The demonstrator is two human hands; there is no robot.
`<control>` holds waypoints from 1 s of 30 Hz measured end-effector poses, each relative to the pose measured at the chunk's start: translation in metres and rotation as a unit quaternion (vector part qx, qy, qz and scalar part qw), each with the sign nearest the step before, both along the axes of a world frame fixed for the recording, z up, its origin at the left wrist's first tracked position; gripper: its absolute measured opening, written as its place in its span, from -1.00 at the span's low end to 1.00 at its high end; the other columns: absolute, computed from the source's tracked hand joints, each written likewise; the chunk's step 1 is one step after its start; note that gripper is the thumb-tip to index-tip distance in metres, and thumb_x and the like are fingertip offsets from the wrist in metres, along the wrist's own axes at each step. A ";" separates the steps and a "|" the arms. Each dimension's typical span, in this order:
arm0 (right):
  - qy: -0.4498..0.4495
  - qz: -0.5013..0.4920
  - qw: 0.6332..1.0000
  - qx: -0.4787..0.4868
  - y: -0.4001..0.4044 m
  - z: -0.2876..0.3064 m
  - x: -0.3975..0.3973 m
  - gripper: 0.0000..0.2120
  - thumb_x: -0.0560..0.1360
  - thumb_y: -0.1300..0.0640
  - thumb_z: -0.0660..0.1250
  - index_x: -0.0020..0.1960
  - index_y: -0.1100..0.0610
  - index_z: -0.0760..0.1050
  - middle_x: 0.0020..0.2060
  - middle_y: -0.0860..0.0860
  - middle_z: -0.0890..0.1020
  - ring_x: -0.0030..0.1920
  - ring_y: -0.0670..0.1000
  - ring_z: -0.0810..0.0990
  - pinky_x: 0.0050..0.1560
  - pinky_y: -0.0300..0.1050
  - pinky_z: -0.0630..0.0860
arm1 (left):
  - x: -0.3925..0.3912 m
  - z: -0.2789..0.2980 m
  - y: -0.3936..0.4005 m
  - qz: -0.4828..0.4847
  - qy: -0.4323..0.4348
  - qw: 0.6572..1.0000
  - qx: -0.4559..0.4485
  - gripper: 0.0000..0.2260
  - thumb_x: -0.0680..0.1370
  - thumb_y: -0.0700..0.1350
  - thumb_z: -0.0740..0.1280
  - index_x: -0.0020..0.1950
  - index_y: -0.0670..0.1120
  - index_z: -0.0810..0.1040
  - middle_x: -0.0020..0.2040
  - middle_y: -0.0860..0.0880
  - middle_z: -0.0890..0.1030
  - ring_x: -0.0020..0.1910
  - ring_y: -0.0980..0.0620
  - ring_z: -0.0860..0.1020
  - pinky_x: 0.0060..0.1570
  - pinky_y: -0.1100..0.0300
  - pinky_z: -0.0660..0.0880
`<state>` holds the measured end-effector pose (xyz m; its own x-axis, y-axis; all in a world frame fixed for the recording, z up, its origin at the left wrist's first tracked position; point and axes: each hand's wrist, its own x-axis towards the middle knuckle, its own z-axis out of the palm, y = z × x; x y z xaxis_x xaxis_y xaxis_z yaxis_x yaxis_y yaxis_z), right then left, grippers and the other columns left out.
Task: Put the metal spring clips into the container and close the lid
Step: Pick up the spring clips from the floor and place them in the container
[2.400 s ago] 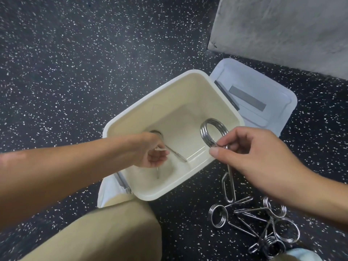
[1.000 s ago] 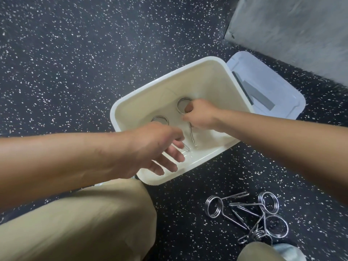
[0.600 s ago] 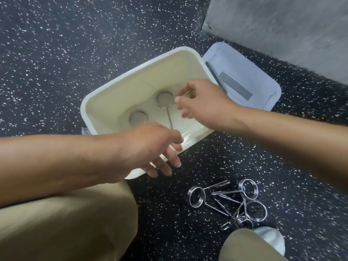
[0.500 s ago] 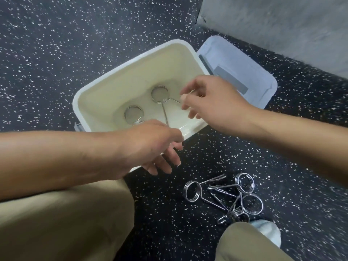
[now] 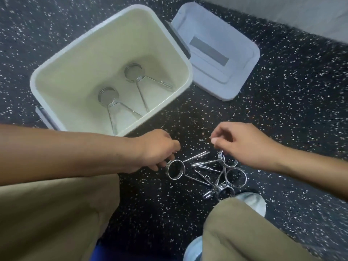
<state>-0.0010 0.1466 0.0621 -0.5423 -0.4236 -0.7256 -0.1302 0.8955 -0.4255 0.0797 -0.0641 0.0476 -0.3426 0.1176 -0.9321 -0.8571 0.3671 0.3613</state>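
A cream container (image 5: 165, 31) stands open on the speckled floor, with two metal spring clips (image 5: 111, 98) (image 5: 134, 73) lying on its bottom. Its pale lid (image 5: 243, 59) lies flat to the right, inner side up. Near my knees a pile of several spring clips (image 5: 227, 178) rests on the floor. My left hand (image 5: 156, 149) pinches the coil of the leftmost clip (image 5: 175, 169). My right hand (image 5: 243, 144) closes its fingers on the coil of another clip (image 5: 226, 161) at the top of the pile.
A grey wall base (image 5: 301, 14) runs along the upper right. My two knees in tan trousers (image 5: 56, 213) (image 5: 244, 232) frame the pile, and a light shoe (image 5: 252, 202) sits just behind it.
Both hands have left the container and come down to the pile on the floor, each taking hold of a clip. The second clip now lies released inside the container.
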 end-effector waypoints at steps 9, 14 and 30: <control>-0.022 0.084 0.981 0.172 0.047 -0.048 0.011 -0.76 0.54 -0.09 0.39 -0.08 0.10 0.59 -0.19 0.01 0.69 -0.15 0.06 0.65 -0.05 0.02 0.62 | 0.024 -0.031 0.021 0.006 -0.116 0.993 0.005 -0.54 0.63 -0.02 0.30 0.47 -0.18 0.33 0.08 -0.07 0.50 0.11 -0.06 0.53 0.10 0.08 0.55; -0.041 0.099 0.984 0.145 0.042 -0.057 0.017 -0.79 0.51 -0.09 0.43 -0.16 0.03 0.55 -0.24 -0.06 0.66 -0.17 0.01 0.64 -0.07 0.01 0.61 | 0.029 -0.048 0.012 0.094 -0.139 0.985 0.029 -0.72 0.61 -0.10 0.33 0.28 -0.20 0.55 0.27 -0.19 0.60 0.03 -0.06 0.53 -0.01 0.09 0.55; 0.049 0.096 0.986 0.128 0.045 -0.059 0.031 -0.82 0.53 0.06 0.29 -0.22 0.09 0.45 -0.31 -0.03 0.58 -0.27 0.06 0.57 -0.22 0.03 0.59 | 0.017 -0.040 0.003 0.097 -0.102 0.990 0.028 -0.68 0.61 0.12 0.31 -0.09 -0.13 0.58 -0.28 -0.05 0.60 -0.35 0.03 0.52 -0.31 0.17 0.38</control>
<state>0.0298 0.1913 0.0032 -0.5425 -0.3351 -0.7703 -0.3371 0.9268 -0.1658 0.0970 -0.0607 0.0072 -0.1683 0.1212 -0.9783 -0.9667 0.1737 0.1878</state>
